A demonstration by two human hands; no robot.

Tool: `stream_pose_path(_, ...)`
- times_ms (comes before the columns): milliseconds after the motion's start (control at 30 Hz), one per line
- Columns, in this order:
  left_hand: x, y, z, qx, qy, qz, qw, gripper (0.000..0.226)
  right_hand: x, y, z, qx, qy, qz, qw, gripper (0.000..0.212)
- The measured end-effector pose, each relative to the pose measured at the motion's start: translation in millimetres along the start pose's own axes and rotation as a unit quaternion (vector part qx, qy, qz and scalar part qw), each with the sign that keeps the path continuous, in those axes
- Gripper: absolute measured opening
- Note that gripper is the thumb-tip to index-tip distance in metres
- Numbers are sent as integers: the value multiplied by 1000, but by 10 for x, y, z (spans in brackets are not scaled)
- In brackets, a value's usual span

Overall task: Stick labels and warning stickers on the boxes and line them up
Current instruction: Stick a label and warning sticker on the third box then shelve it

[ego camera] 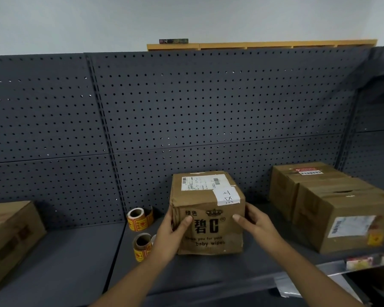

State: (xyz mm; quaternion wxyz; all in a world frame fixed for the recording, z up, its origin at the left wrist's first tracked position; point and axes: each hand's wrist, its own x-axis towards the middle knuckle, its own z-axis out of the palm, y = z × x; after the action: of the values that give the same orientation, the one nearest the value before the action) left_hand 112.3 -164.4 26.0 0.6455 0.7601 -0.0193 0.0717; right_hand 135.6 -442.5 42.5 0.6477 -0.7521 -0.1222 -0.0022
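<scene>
Gripping a worn cardboard box (208,216) from both sides, the two hands hold it on the grey shelf (75,262). The left hand (173,231) wraps the box's left front edge with the thumb across the printed front face; the right hand (255,222) presses on the right front edge, thumb also on the front. The box stands upright in the middle of the shelf, close to the perforated back panel (186,111). Its top carries a white shipping label (201,182) and a white paper patch (227,196) folded over the front right corner.

Just left of the box lie two rolls of yellow-and-red warning stickers: the far roll (139,218) near the back panel, the near roll (143,245) partly hidden behind the left wrist. To the right, well apart from the held box, two larger boxes stand touching each other: the rear one (297,185) and the front one (341,218), which bears a label and a yellow sticker on its front. Another box (9,235) sits at the far left.
</scene>
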Motion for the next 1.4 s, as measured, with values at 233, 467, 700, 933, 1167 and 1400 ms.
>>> stream_pose_path(233, 49, 350, -92, 98, 32, 10, 995, 45, 59, -511, -19, -55, 89, -68, 992, 29)
stream_pose_path(467, 274, 670, -83, -78, 1, -170, 982, 28, 475, -764, 49, -113, 63, 87, 988, 33)
stream_pose_path(700, 608, 650, -208, -70, -6, -247, 967, 31, 707, -612, 214, -70, 68, 98, 990, 30)
stream_pose_path(933, 787, 629, -145, -53, -14, -247, 967, 32, 754, -529, 219, -30, 112, 93, 989, 18)
stream_pose_path(1167, 807, 661, -180, -67, 2, -250, 966, 39, 733, -514, 249, -100, 212, 17, 972, 26)
stream_pose_path(1400, 490, 544, -460, 102, 83, -79, 988, 44, 604, -770, 325, -197, 145, -154, 957, 23)
